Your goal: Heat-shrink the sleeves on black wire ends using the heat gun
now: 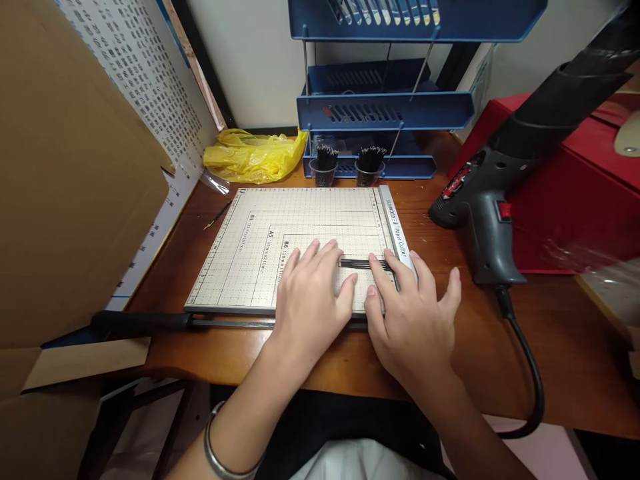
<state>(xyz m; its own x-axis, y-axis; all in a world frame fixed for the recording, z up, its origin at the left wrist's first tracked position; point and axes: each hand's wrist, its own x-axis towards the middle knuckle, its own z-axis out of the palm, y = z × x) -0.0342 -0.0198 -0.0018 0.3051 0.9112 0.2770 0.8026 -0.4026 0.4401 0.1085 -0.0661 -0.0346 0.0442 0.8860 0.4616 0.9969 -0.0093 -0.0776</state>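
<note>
At centre frame, a thin dark bundle of strips [364,264] lies left-to-right on the paper cutter [300,213]. Left hand [313,293] and right hand [410,313] rest flat, fingers spread, fingertips touching its ends, gripping nothing.

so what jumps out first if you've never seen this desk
Both hands, left hand and right hand, lie flat on the gridded paper cutter mid-desk, lining up a bundle of thin black sticks. To the right, a black heat gun rests against a red box.

Heat gun [487,220] blocks the right; cutter board [280,227] lies open leftward.
</note>
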